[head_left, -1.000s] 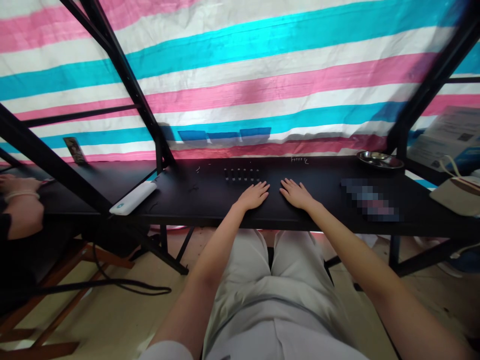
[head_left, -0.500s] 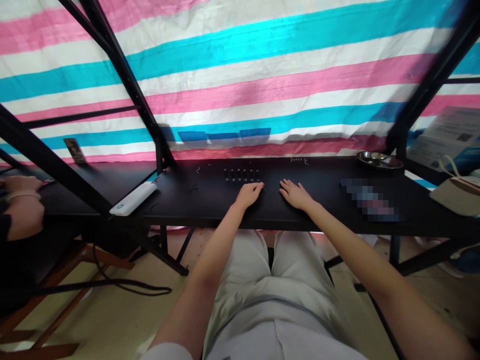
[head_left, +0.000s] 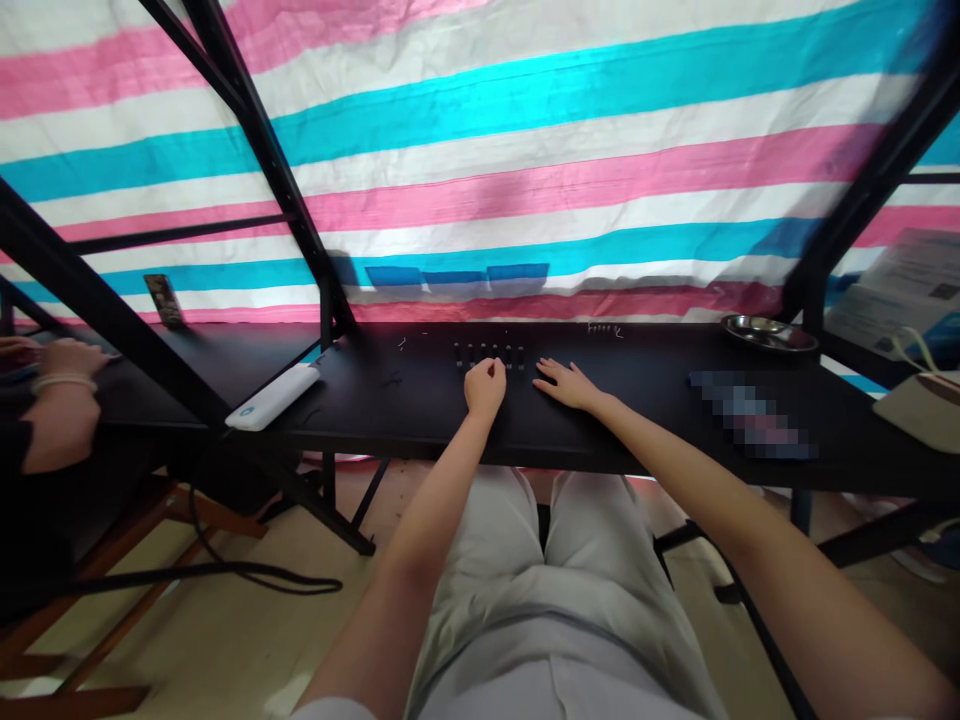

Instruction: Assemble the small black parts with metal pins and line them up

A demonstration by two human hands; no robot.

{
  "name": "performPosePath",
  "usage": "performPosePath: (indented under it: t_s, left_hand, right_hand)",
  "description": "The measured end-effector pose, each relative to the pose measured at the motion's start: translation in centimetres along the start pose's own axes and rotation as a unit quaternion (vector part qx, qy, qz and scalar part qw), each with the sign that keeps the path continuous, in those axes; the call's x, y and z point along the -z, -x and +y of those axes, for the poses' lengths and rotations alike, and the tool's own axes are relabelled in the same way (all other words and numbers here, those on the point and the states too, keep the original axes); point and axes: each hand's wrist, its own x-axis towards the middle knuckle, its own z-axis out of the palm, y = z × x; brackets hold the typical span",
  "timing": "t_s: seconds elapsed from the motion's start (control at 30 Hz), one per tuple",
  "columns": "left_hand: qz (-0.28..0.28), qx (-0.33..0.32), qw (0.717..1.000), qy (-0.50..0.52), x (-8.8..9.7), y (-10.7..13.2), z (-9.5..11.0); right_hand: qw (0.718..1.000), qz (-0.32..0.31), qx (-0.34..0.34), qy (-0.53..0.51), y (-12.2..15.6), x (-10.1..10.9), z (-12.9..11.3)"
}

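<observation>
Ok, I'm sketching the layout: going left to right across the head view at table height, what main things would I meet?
Co-worker's hands → white object → left hand → right hand → metal dish

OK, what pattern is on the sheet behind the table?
Stripes: the sheet is banded in pink, turquoise and white, clearest in the head view.

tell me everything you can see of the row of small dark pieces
The row of small dark pieces is on the black table: six short, slim ones show, spaced apart, with paler spots at some ends. The curled left hand partly hides the middle ones; whether it touches any is unclear. Material, and whether they stand or lie, I can't tell.
</observation>
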Motion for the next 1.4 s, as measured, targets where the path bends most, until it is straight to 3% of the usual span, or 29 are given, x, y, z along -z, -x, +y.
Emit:
performPosePath:
  t_s: [0.3, 0.73, 1.07, 1.4]
  left_hand:
    - [-0.010, -0.005, 1.000, 0.000, 0.2, 0.1, 0.4]
    - [-0.023, -0.012, 1.000, -0.009, 0.0, 0.2, 0.2]
    - [-0.034, -0.011, 0.999, -0.007, 0.1, 0.2, 0.2]
    - [-0.097, -0.087, 0.990, 0.045, -0.6, 0.3, 0.0]
  right_hand:
    - [1.000, 0.009, -0.004, -0.012, -4.6, -0.8, -2.0]
    - [0.999, 0.037, -0.002, -0.036, -6.1, -1.4, -1.4]
    - [0.998, 0.033, 0.027, -0.052, -5.3, -1.2, -1.2]
    - [0.996, 0.062, 0.059, -0.041, -1.6, -0.8, -1.0]
